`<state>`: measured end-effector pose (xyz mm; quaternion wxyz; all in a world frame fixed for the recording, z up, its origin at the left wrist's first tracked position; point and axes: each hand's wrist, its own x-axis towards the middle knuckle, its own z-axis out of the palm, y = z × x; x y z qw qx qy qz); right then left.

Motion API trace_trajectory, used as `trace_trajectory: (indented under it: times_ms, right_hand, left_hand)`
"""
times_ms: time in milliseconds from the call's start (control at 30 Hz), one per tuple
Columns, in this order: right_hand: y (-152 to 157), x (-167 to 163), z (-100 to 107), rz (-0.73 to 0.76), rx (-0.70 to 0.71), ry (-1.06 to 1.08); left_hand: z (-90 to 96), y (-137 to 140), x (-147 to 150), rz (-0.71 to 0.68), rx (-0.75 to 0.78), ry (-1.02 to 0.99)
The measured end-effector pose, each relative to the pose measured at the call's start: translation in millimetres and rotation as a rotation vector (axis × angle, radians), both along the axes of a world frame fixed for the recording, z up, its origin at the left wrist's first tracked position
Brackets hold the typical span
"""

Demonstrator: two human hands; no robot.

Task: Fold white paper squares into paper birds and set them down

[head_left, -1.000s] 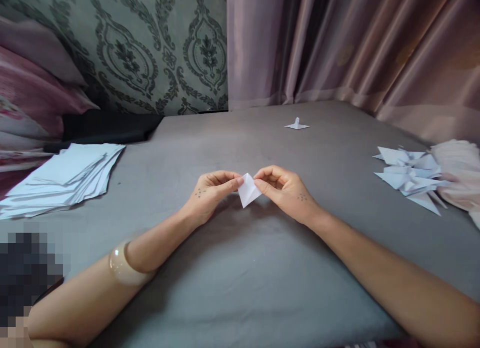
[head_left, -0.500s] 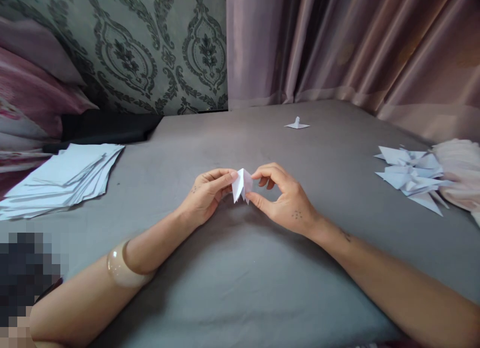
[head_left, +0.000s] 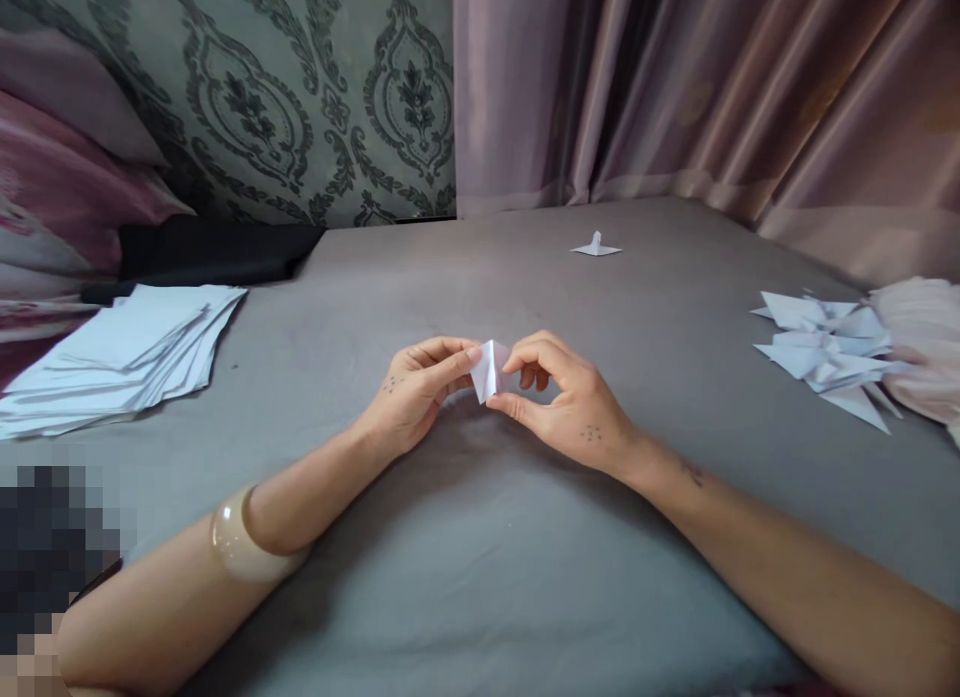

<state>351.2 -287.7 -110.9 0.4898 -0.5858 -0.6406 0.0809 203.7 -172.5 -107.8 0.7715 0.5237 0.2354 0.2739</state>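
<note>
Between my two hands, just above the grey sheet, is a small piece of folded white paper [head_left: 488, 370]. It shows a pointed top and a crease down its middle. My left hand [head_left: 420, 387] pinches its upper left side between thumb and fingers. On the other side, my right hand [head_left: 574, 397] has its thumb at the lower tip and its index finger at the right edge, with the other fingers curled. A bracelet [head_left: 251, 537] circles my left forearm. The back layers of the paper are hidden.
A stack of white paper sheets [head_left: 127, 347] lies at the left beside a black item [head_left: 217, 252]. Several folded white paper pieces [head_left: 832, 347] are heaped at the right near pale fabric [head_left: 922, 337]. One folded paper bird [head_left: 596, 245] sits farther back, before the curtain [head_left: 525, 97].
The folded paper has shifted slightly right, and its split lower points now look brought together into one narrower tip. My right thumb has moved a little left at the bottom.
</note>
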Motion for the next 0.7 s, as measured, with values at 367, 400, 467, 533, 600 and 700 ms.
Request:
trace_trajectory:
  times_ms: [367, 400, 467, 533, 600, 700]
  right_hand:
    - [-0.3, 9.0, 0.5, -0.084, -0.086, -0.069]
    - [0.0, 10.3, 1.6, -0.063, -0.097, -0.023]
    - [0.7, 12.5, 3.7, -0.068, -0.098, 0.076]
    - [1.6, 14.0, 4.6, -0.151, -0.082, 0.141]
    - [2.3, 14.3, 3.9, -0.220, -0.085, 0.176]
    - [2.8, 12.5, 0.7, -0.185, -0.118, 0.245]
  left_hand:
    - [0.6, 4.6, 0.1, 0.082, 0.007, 0.066]
    - [0.2, 4.7, 0.0, 0.087, 0.033, 0.073]
    - [-1.0, 4.8, -0.6, 0.094, 0.121, 0.082]
    - [-2.4, 4.4, -1.8, 0.114, 0.237, 0.090]
    - [-3.3, 3.3, -3.3, 0.147, 0.372, 0.110]
    - [-3.1, 0.7, -5.4, 0.188, 0.630, 0.131]
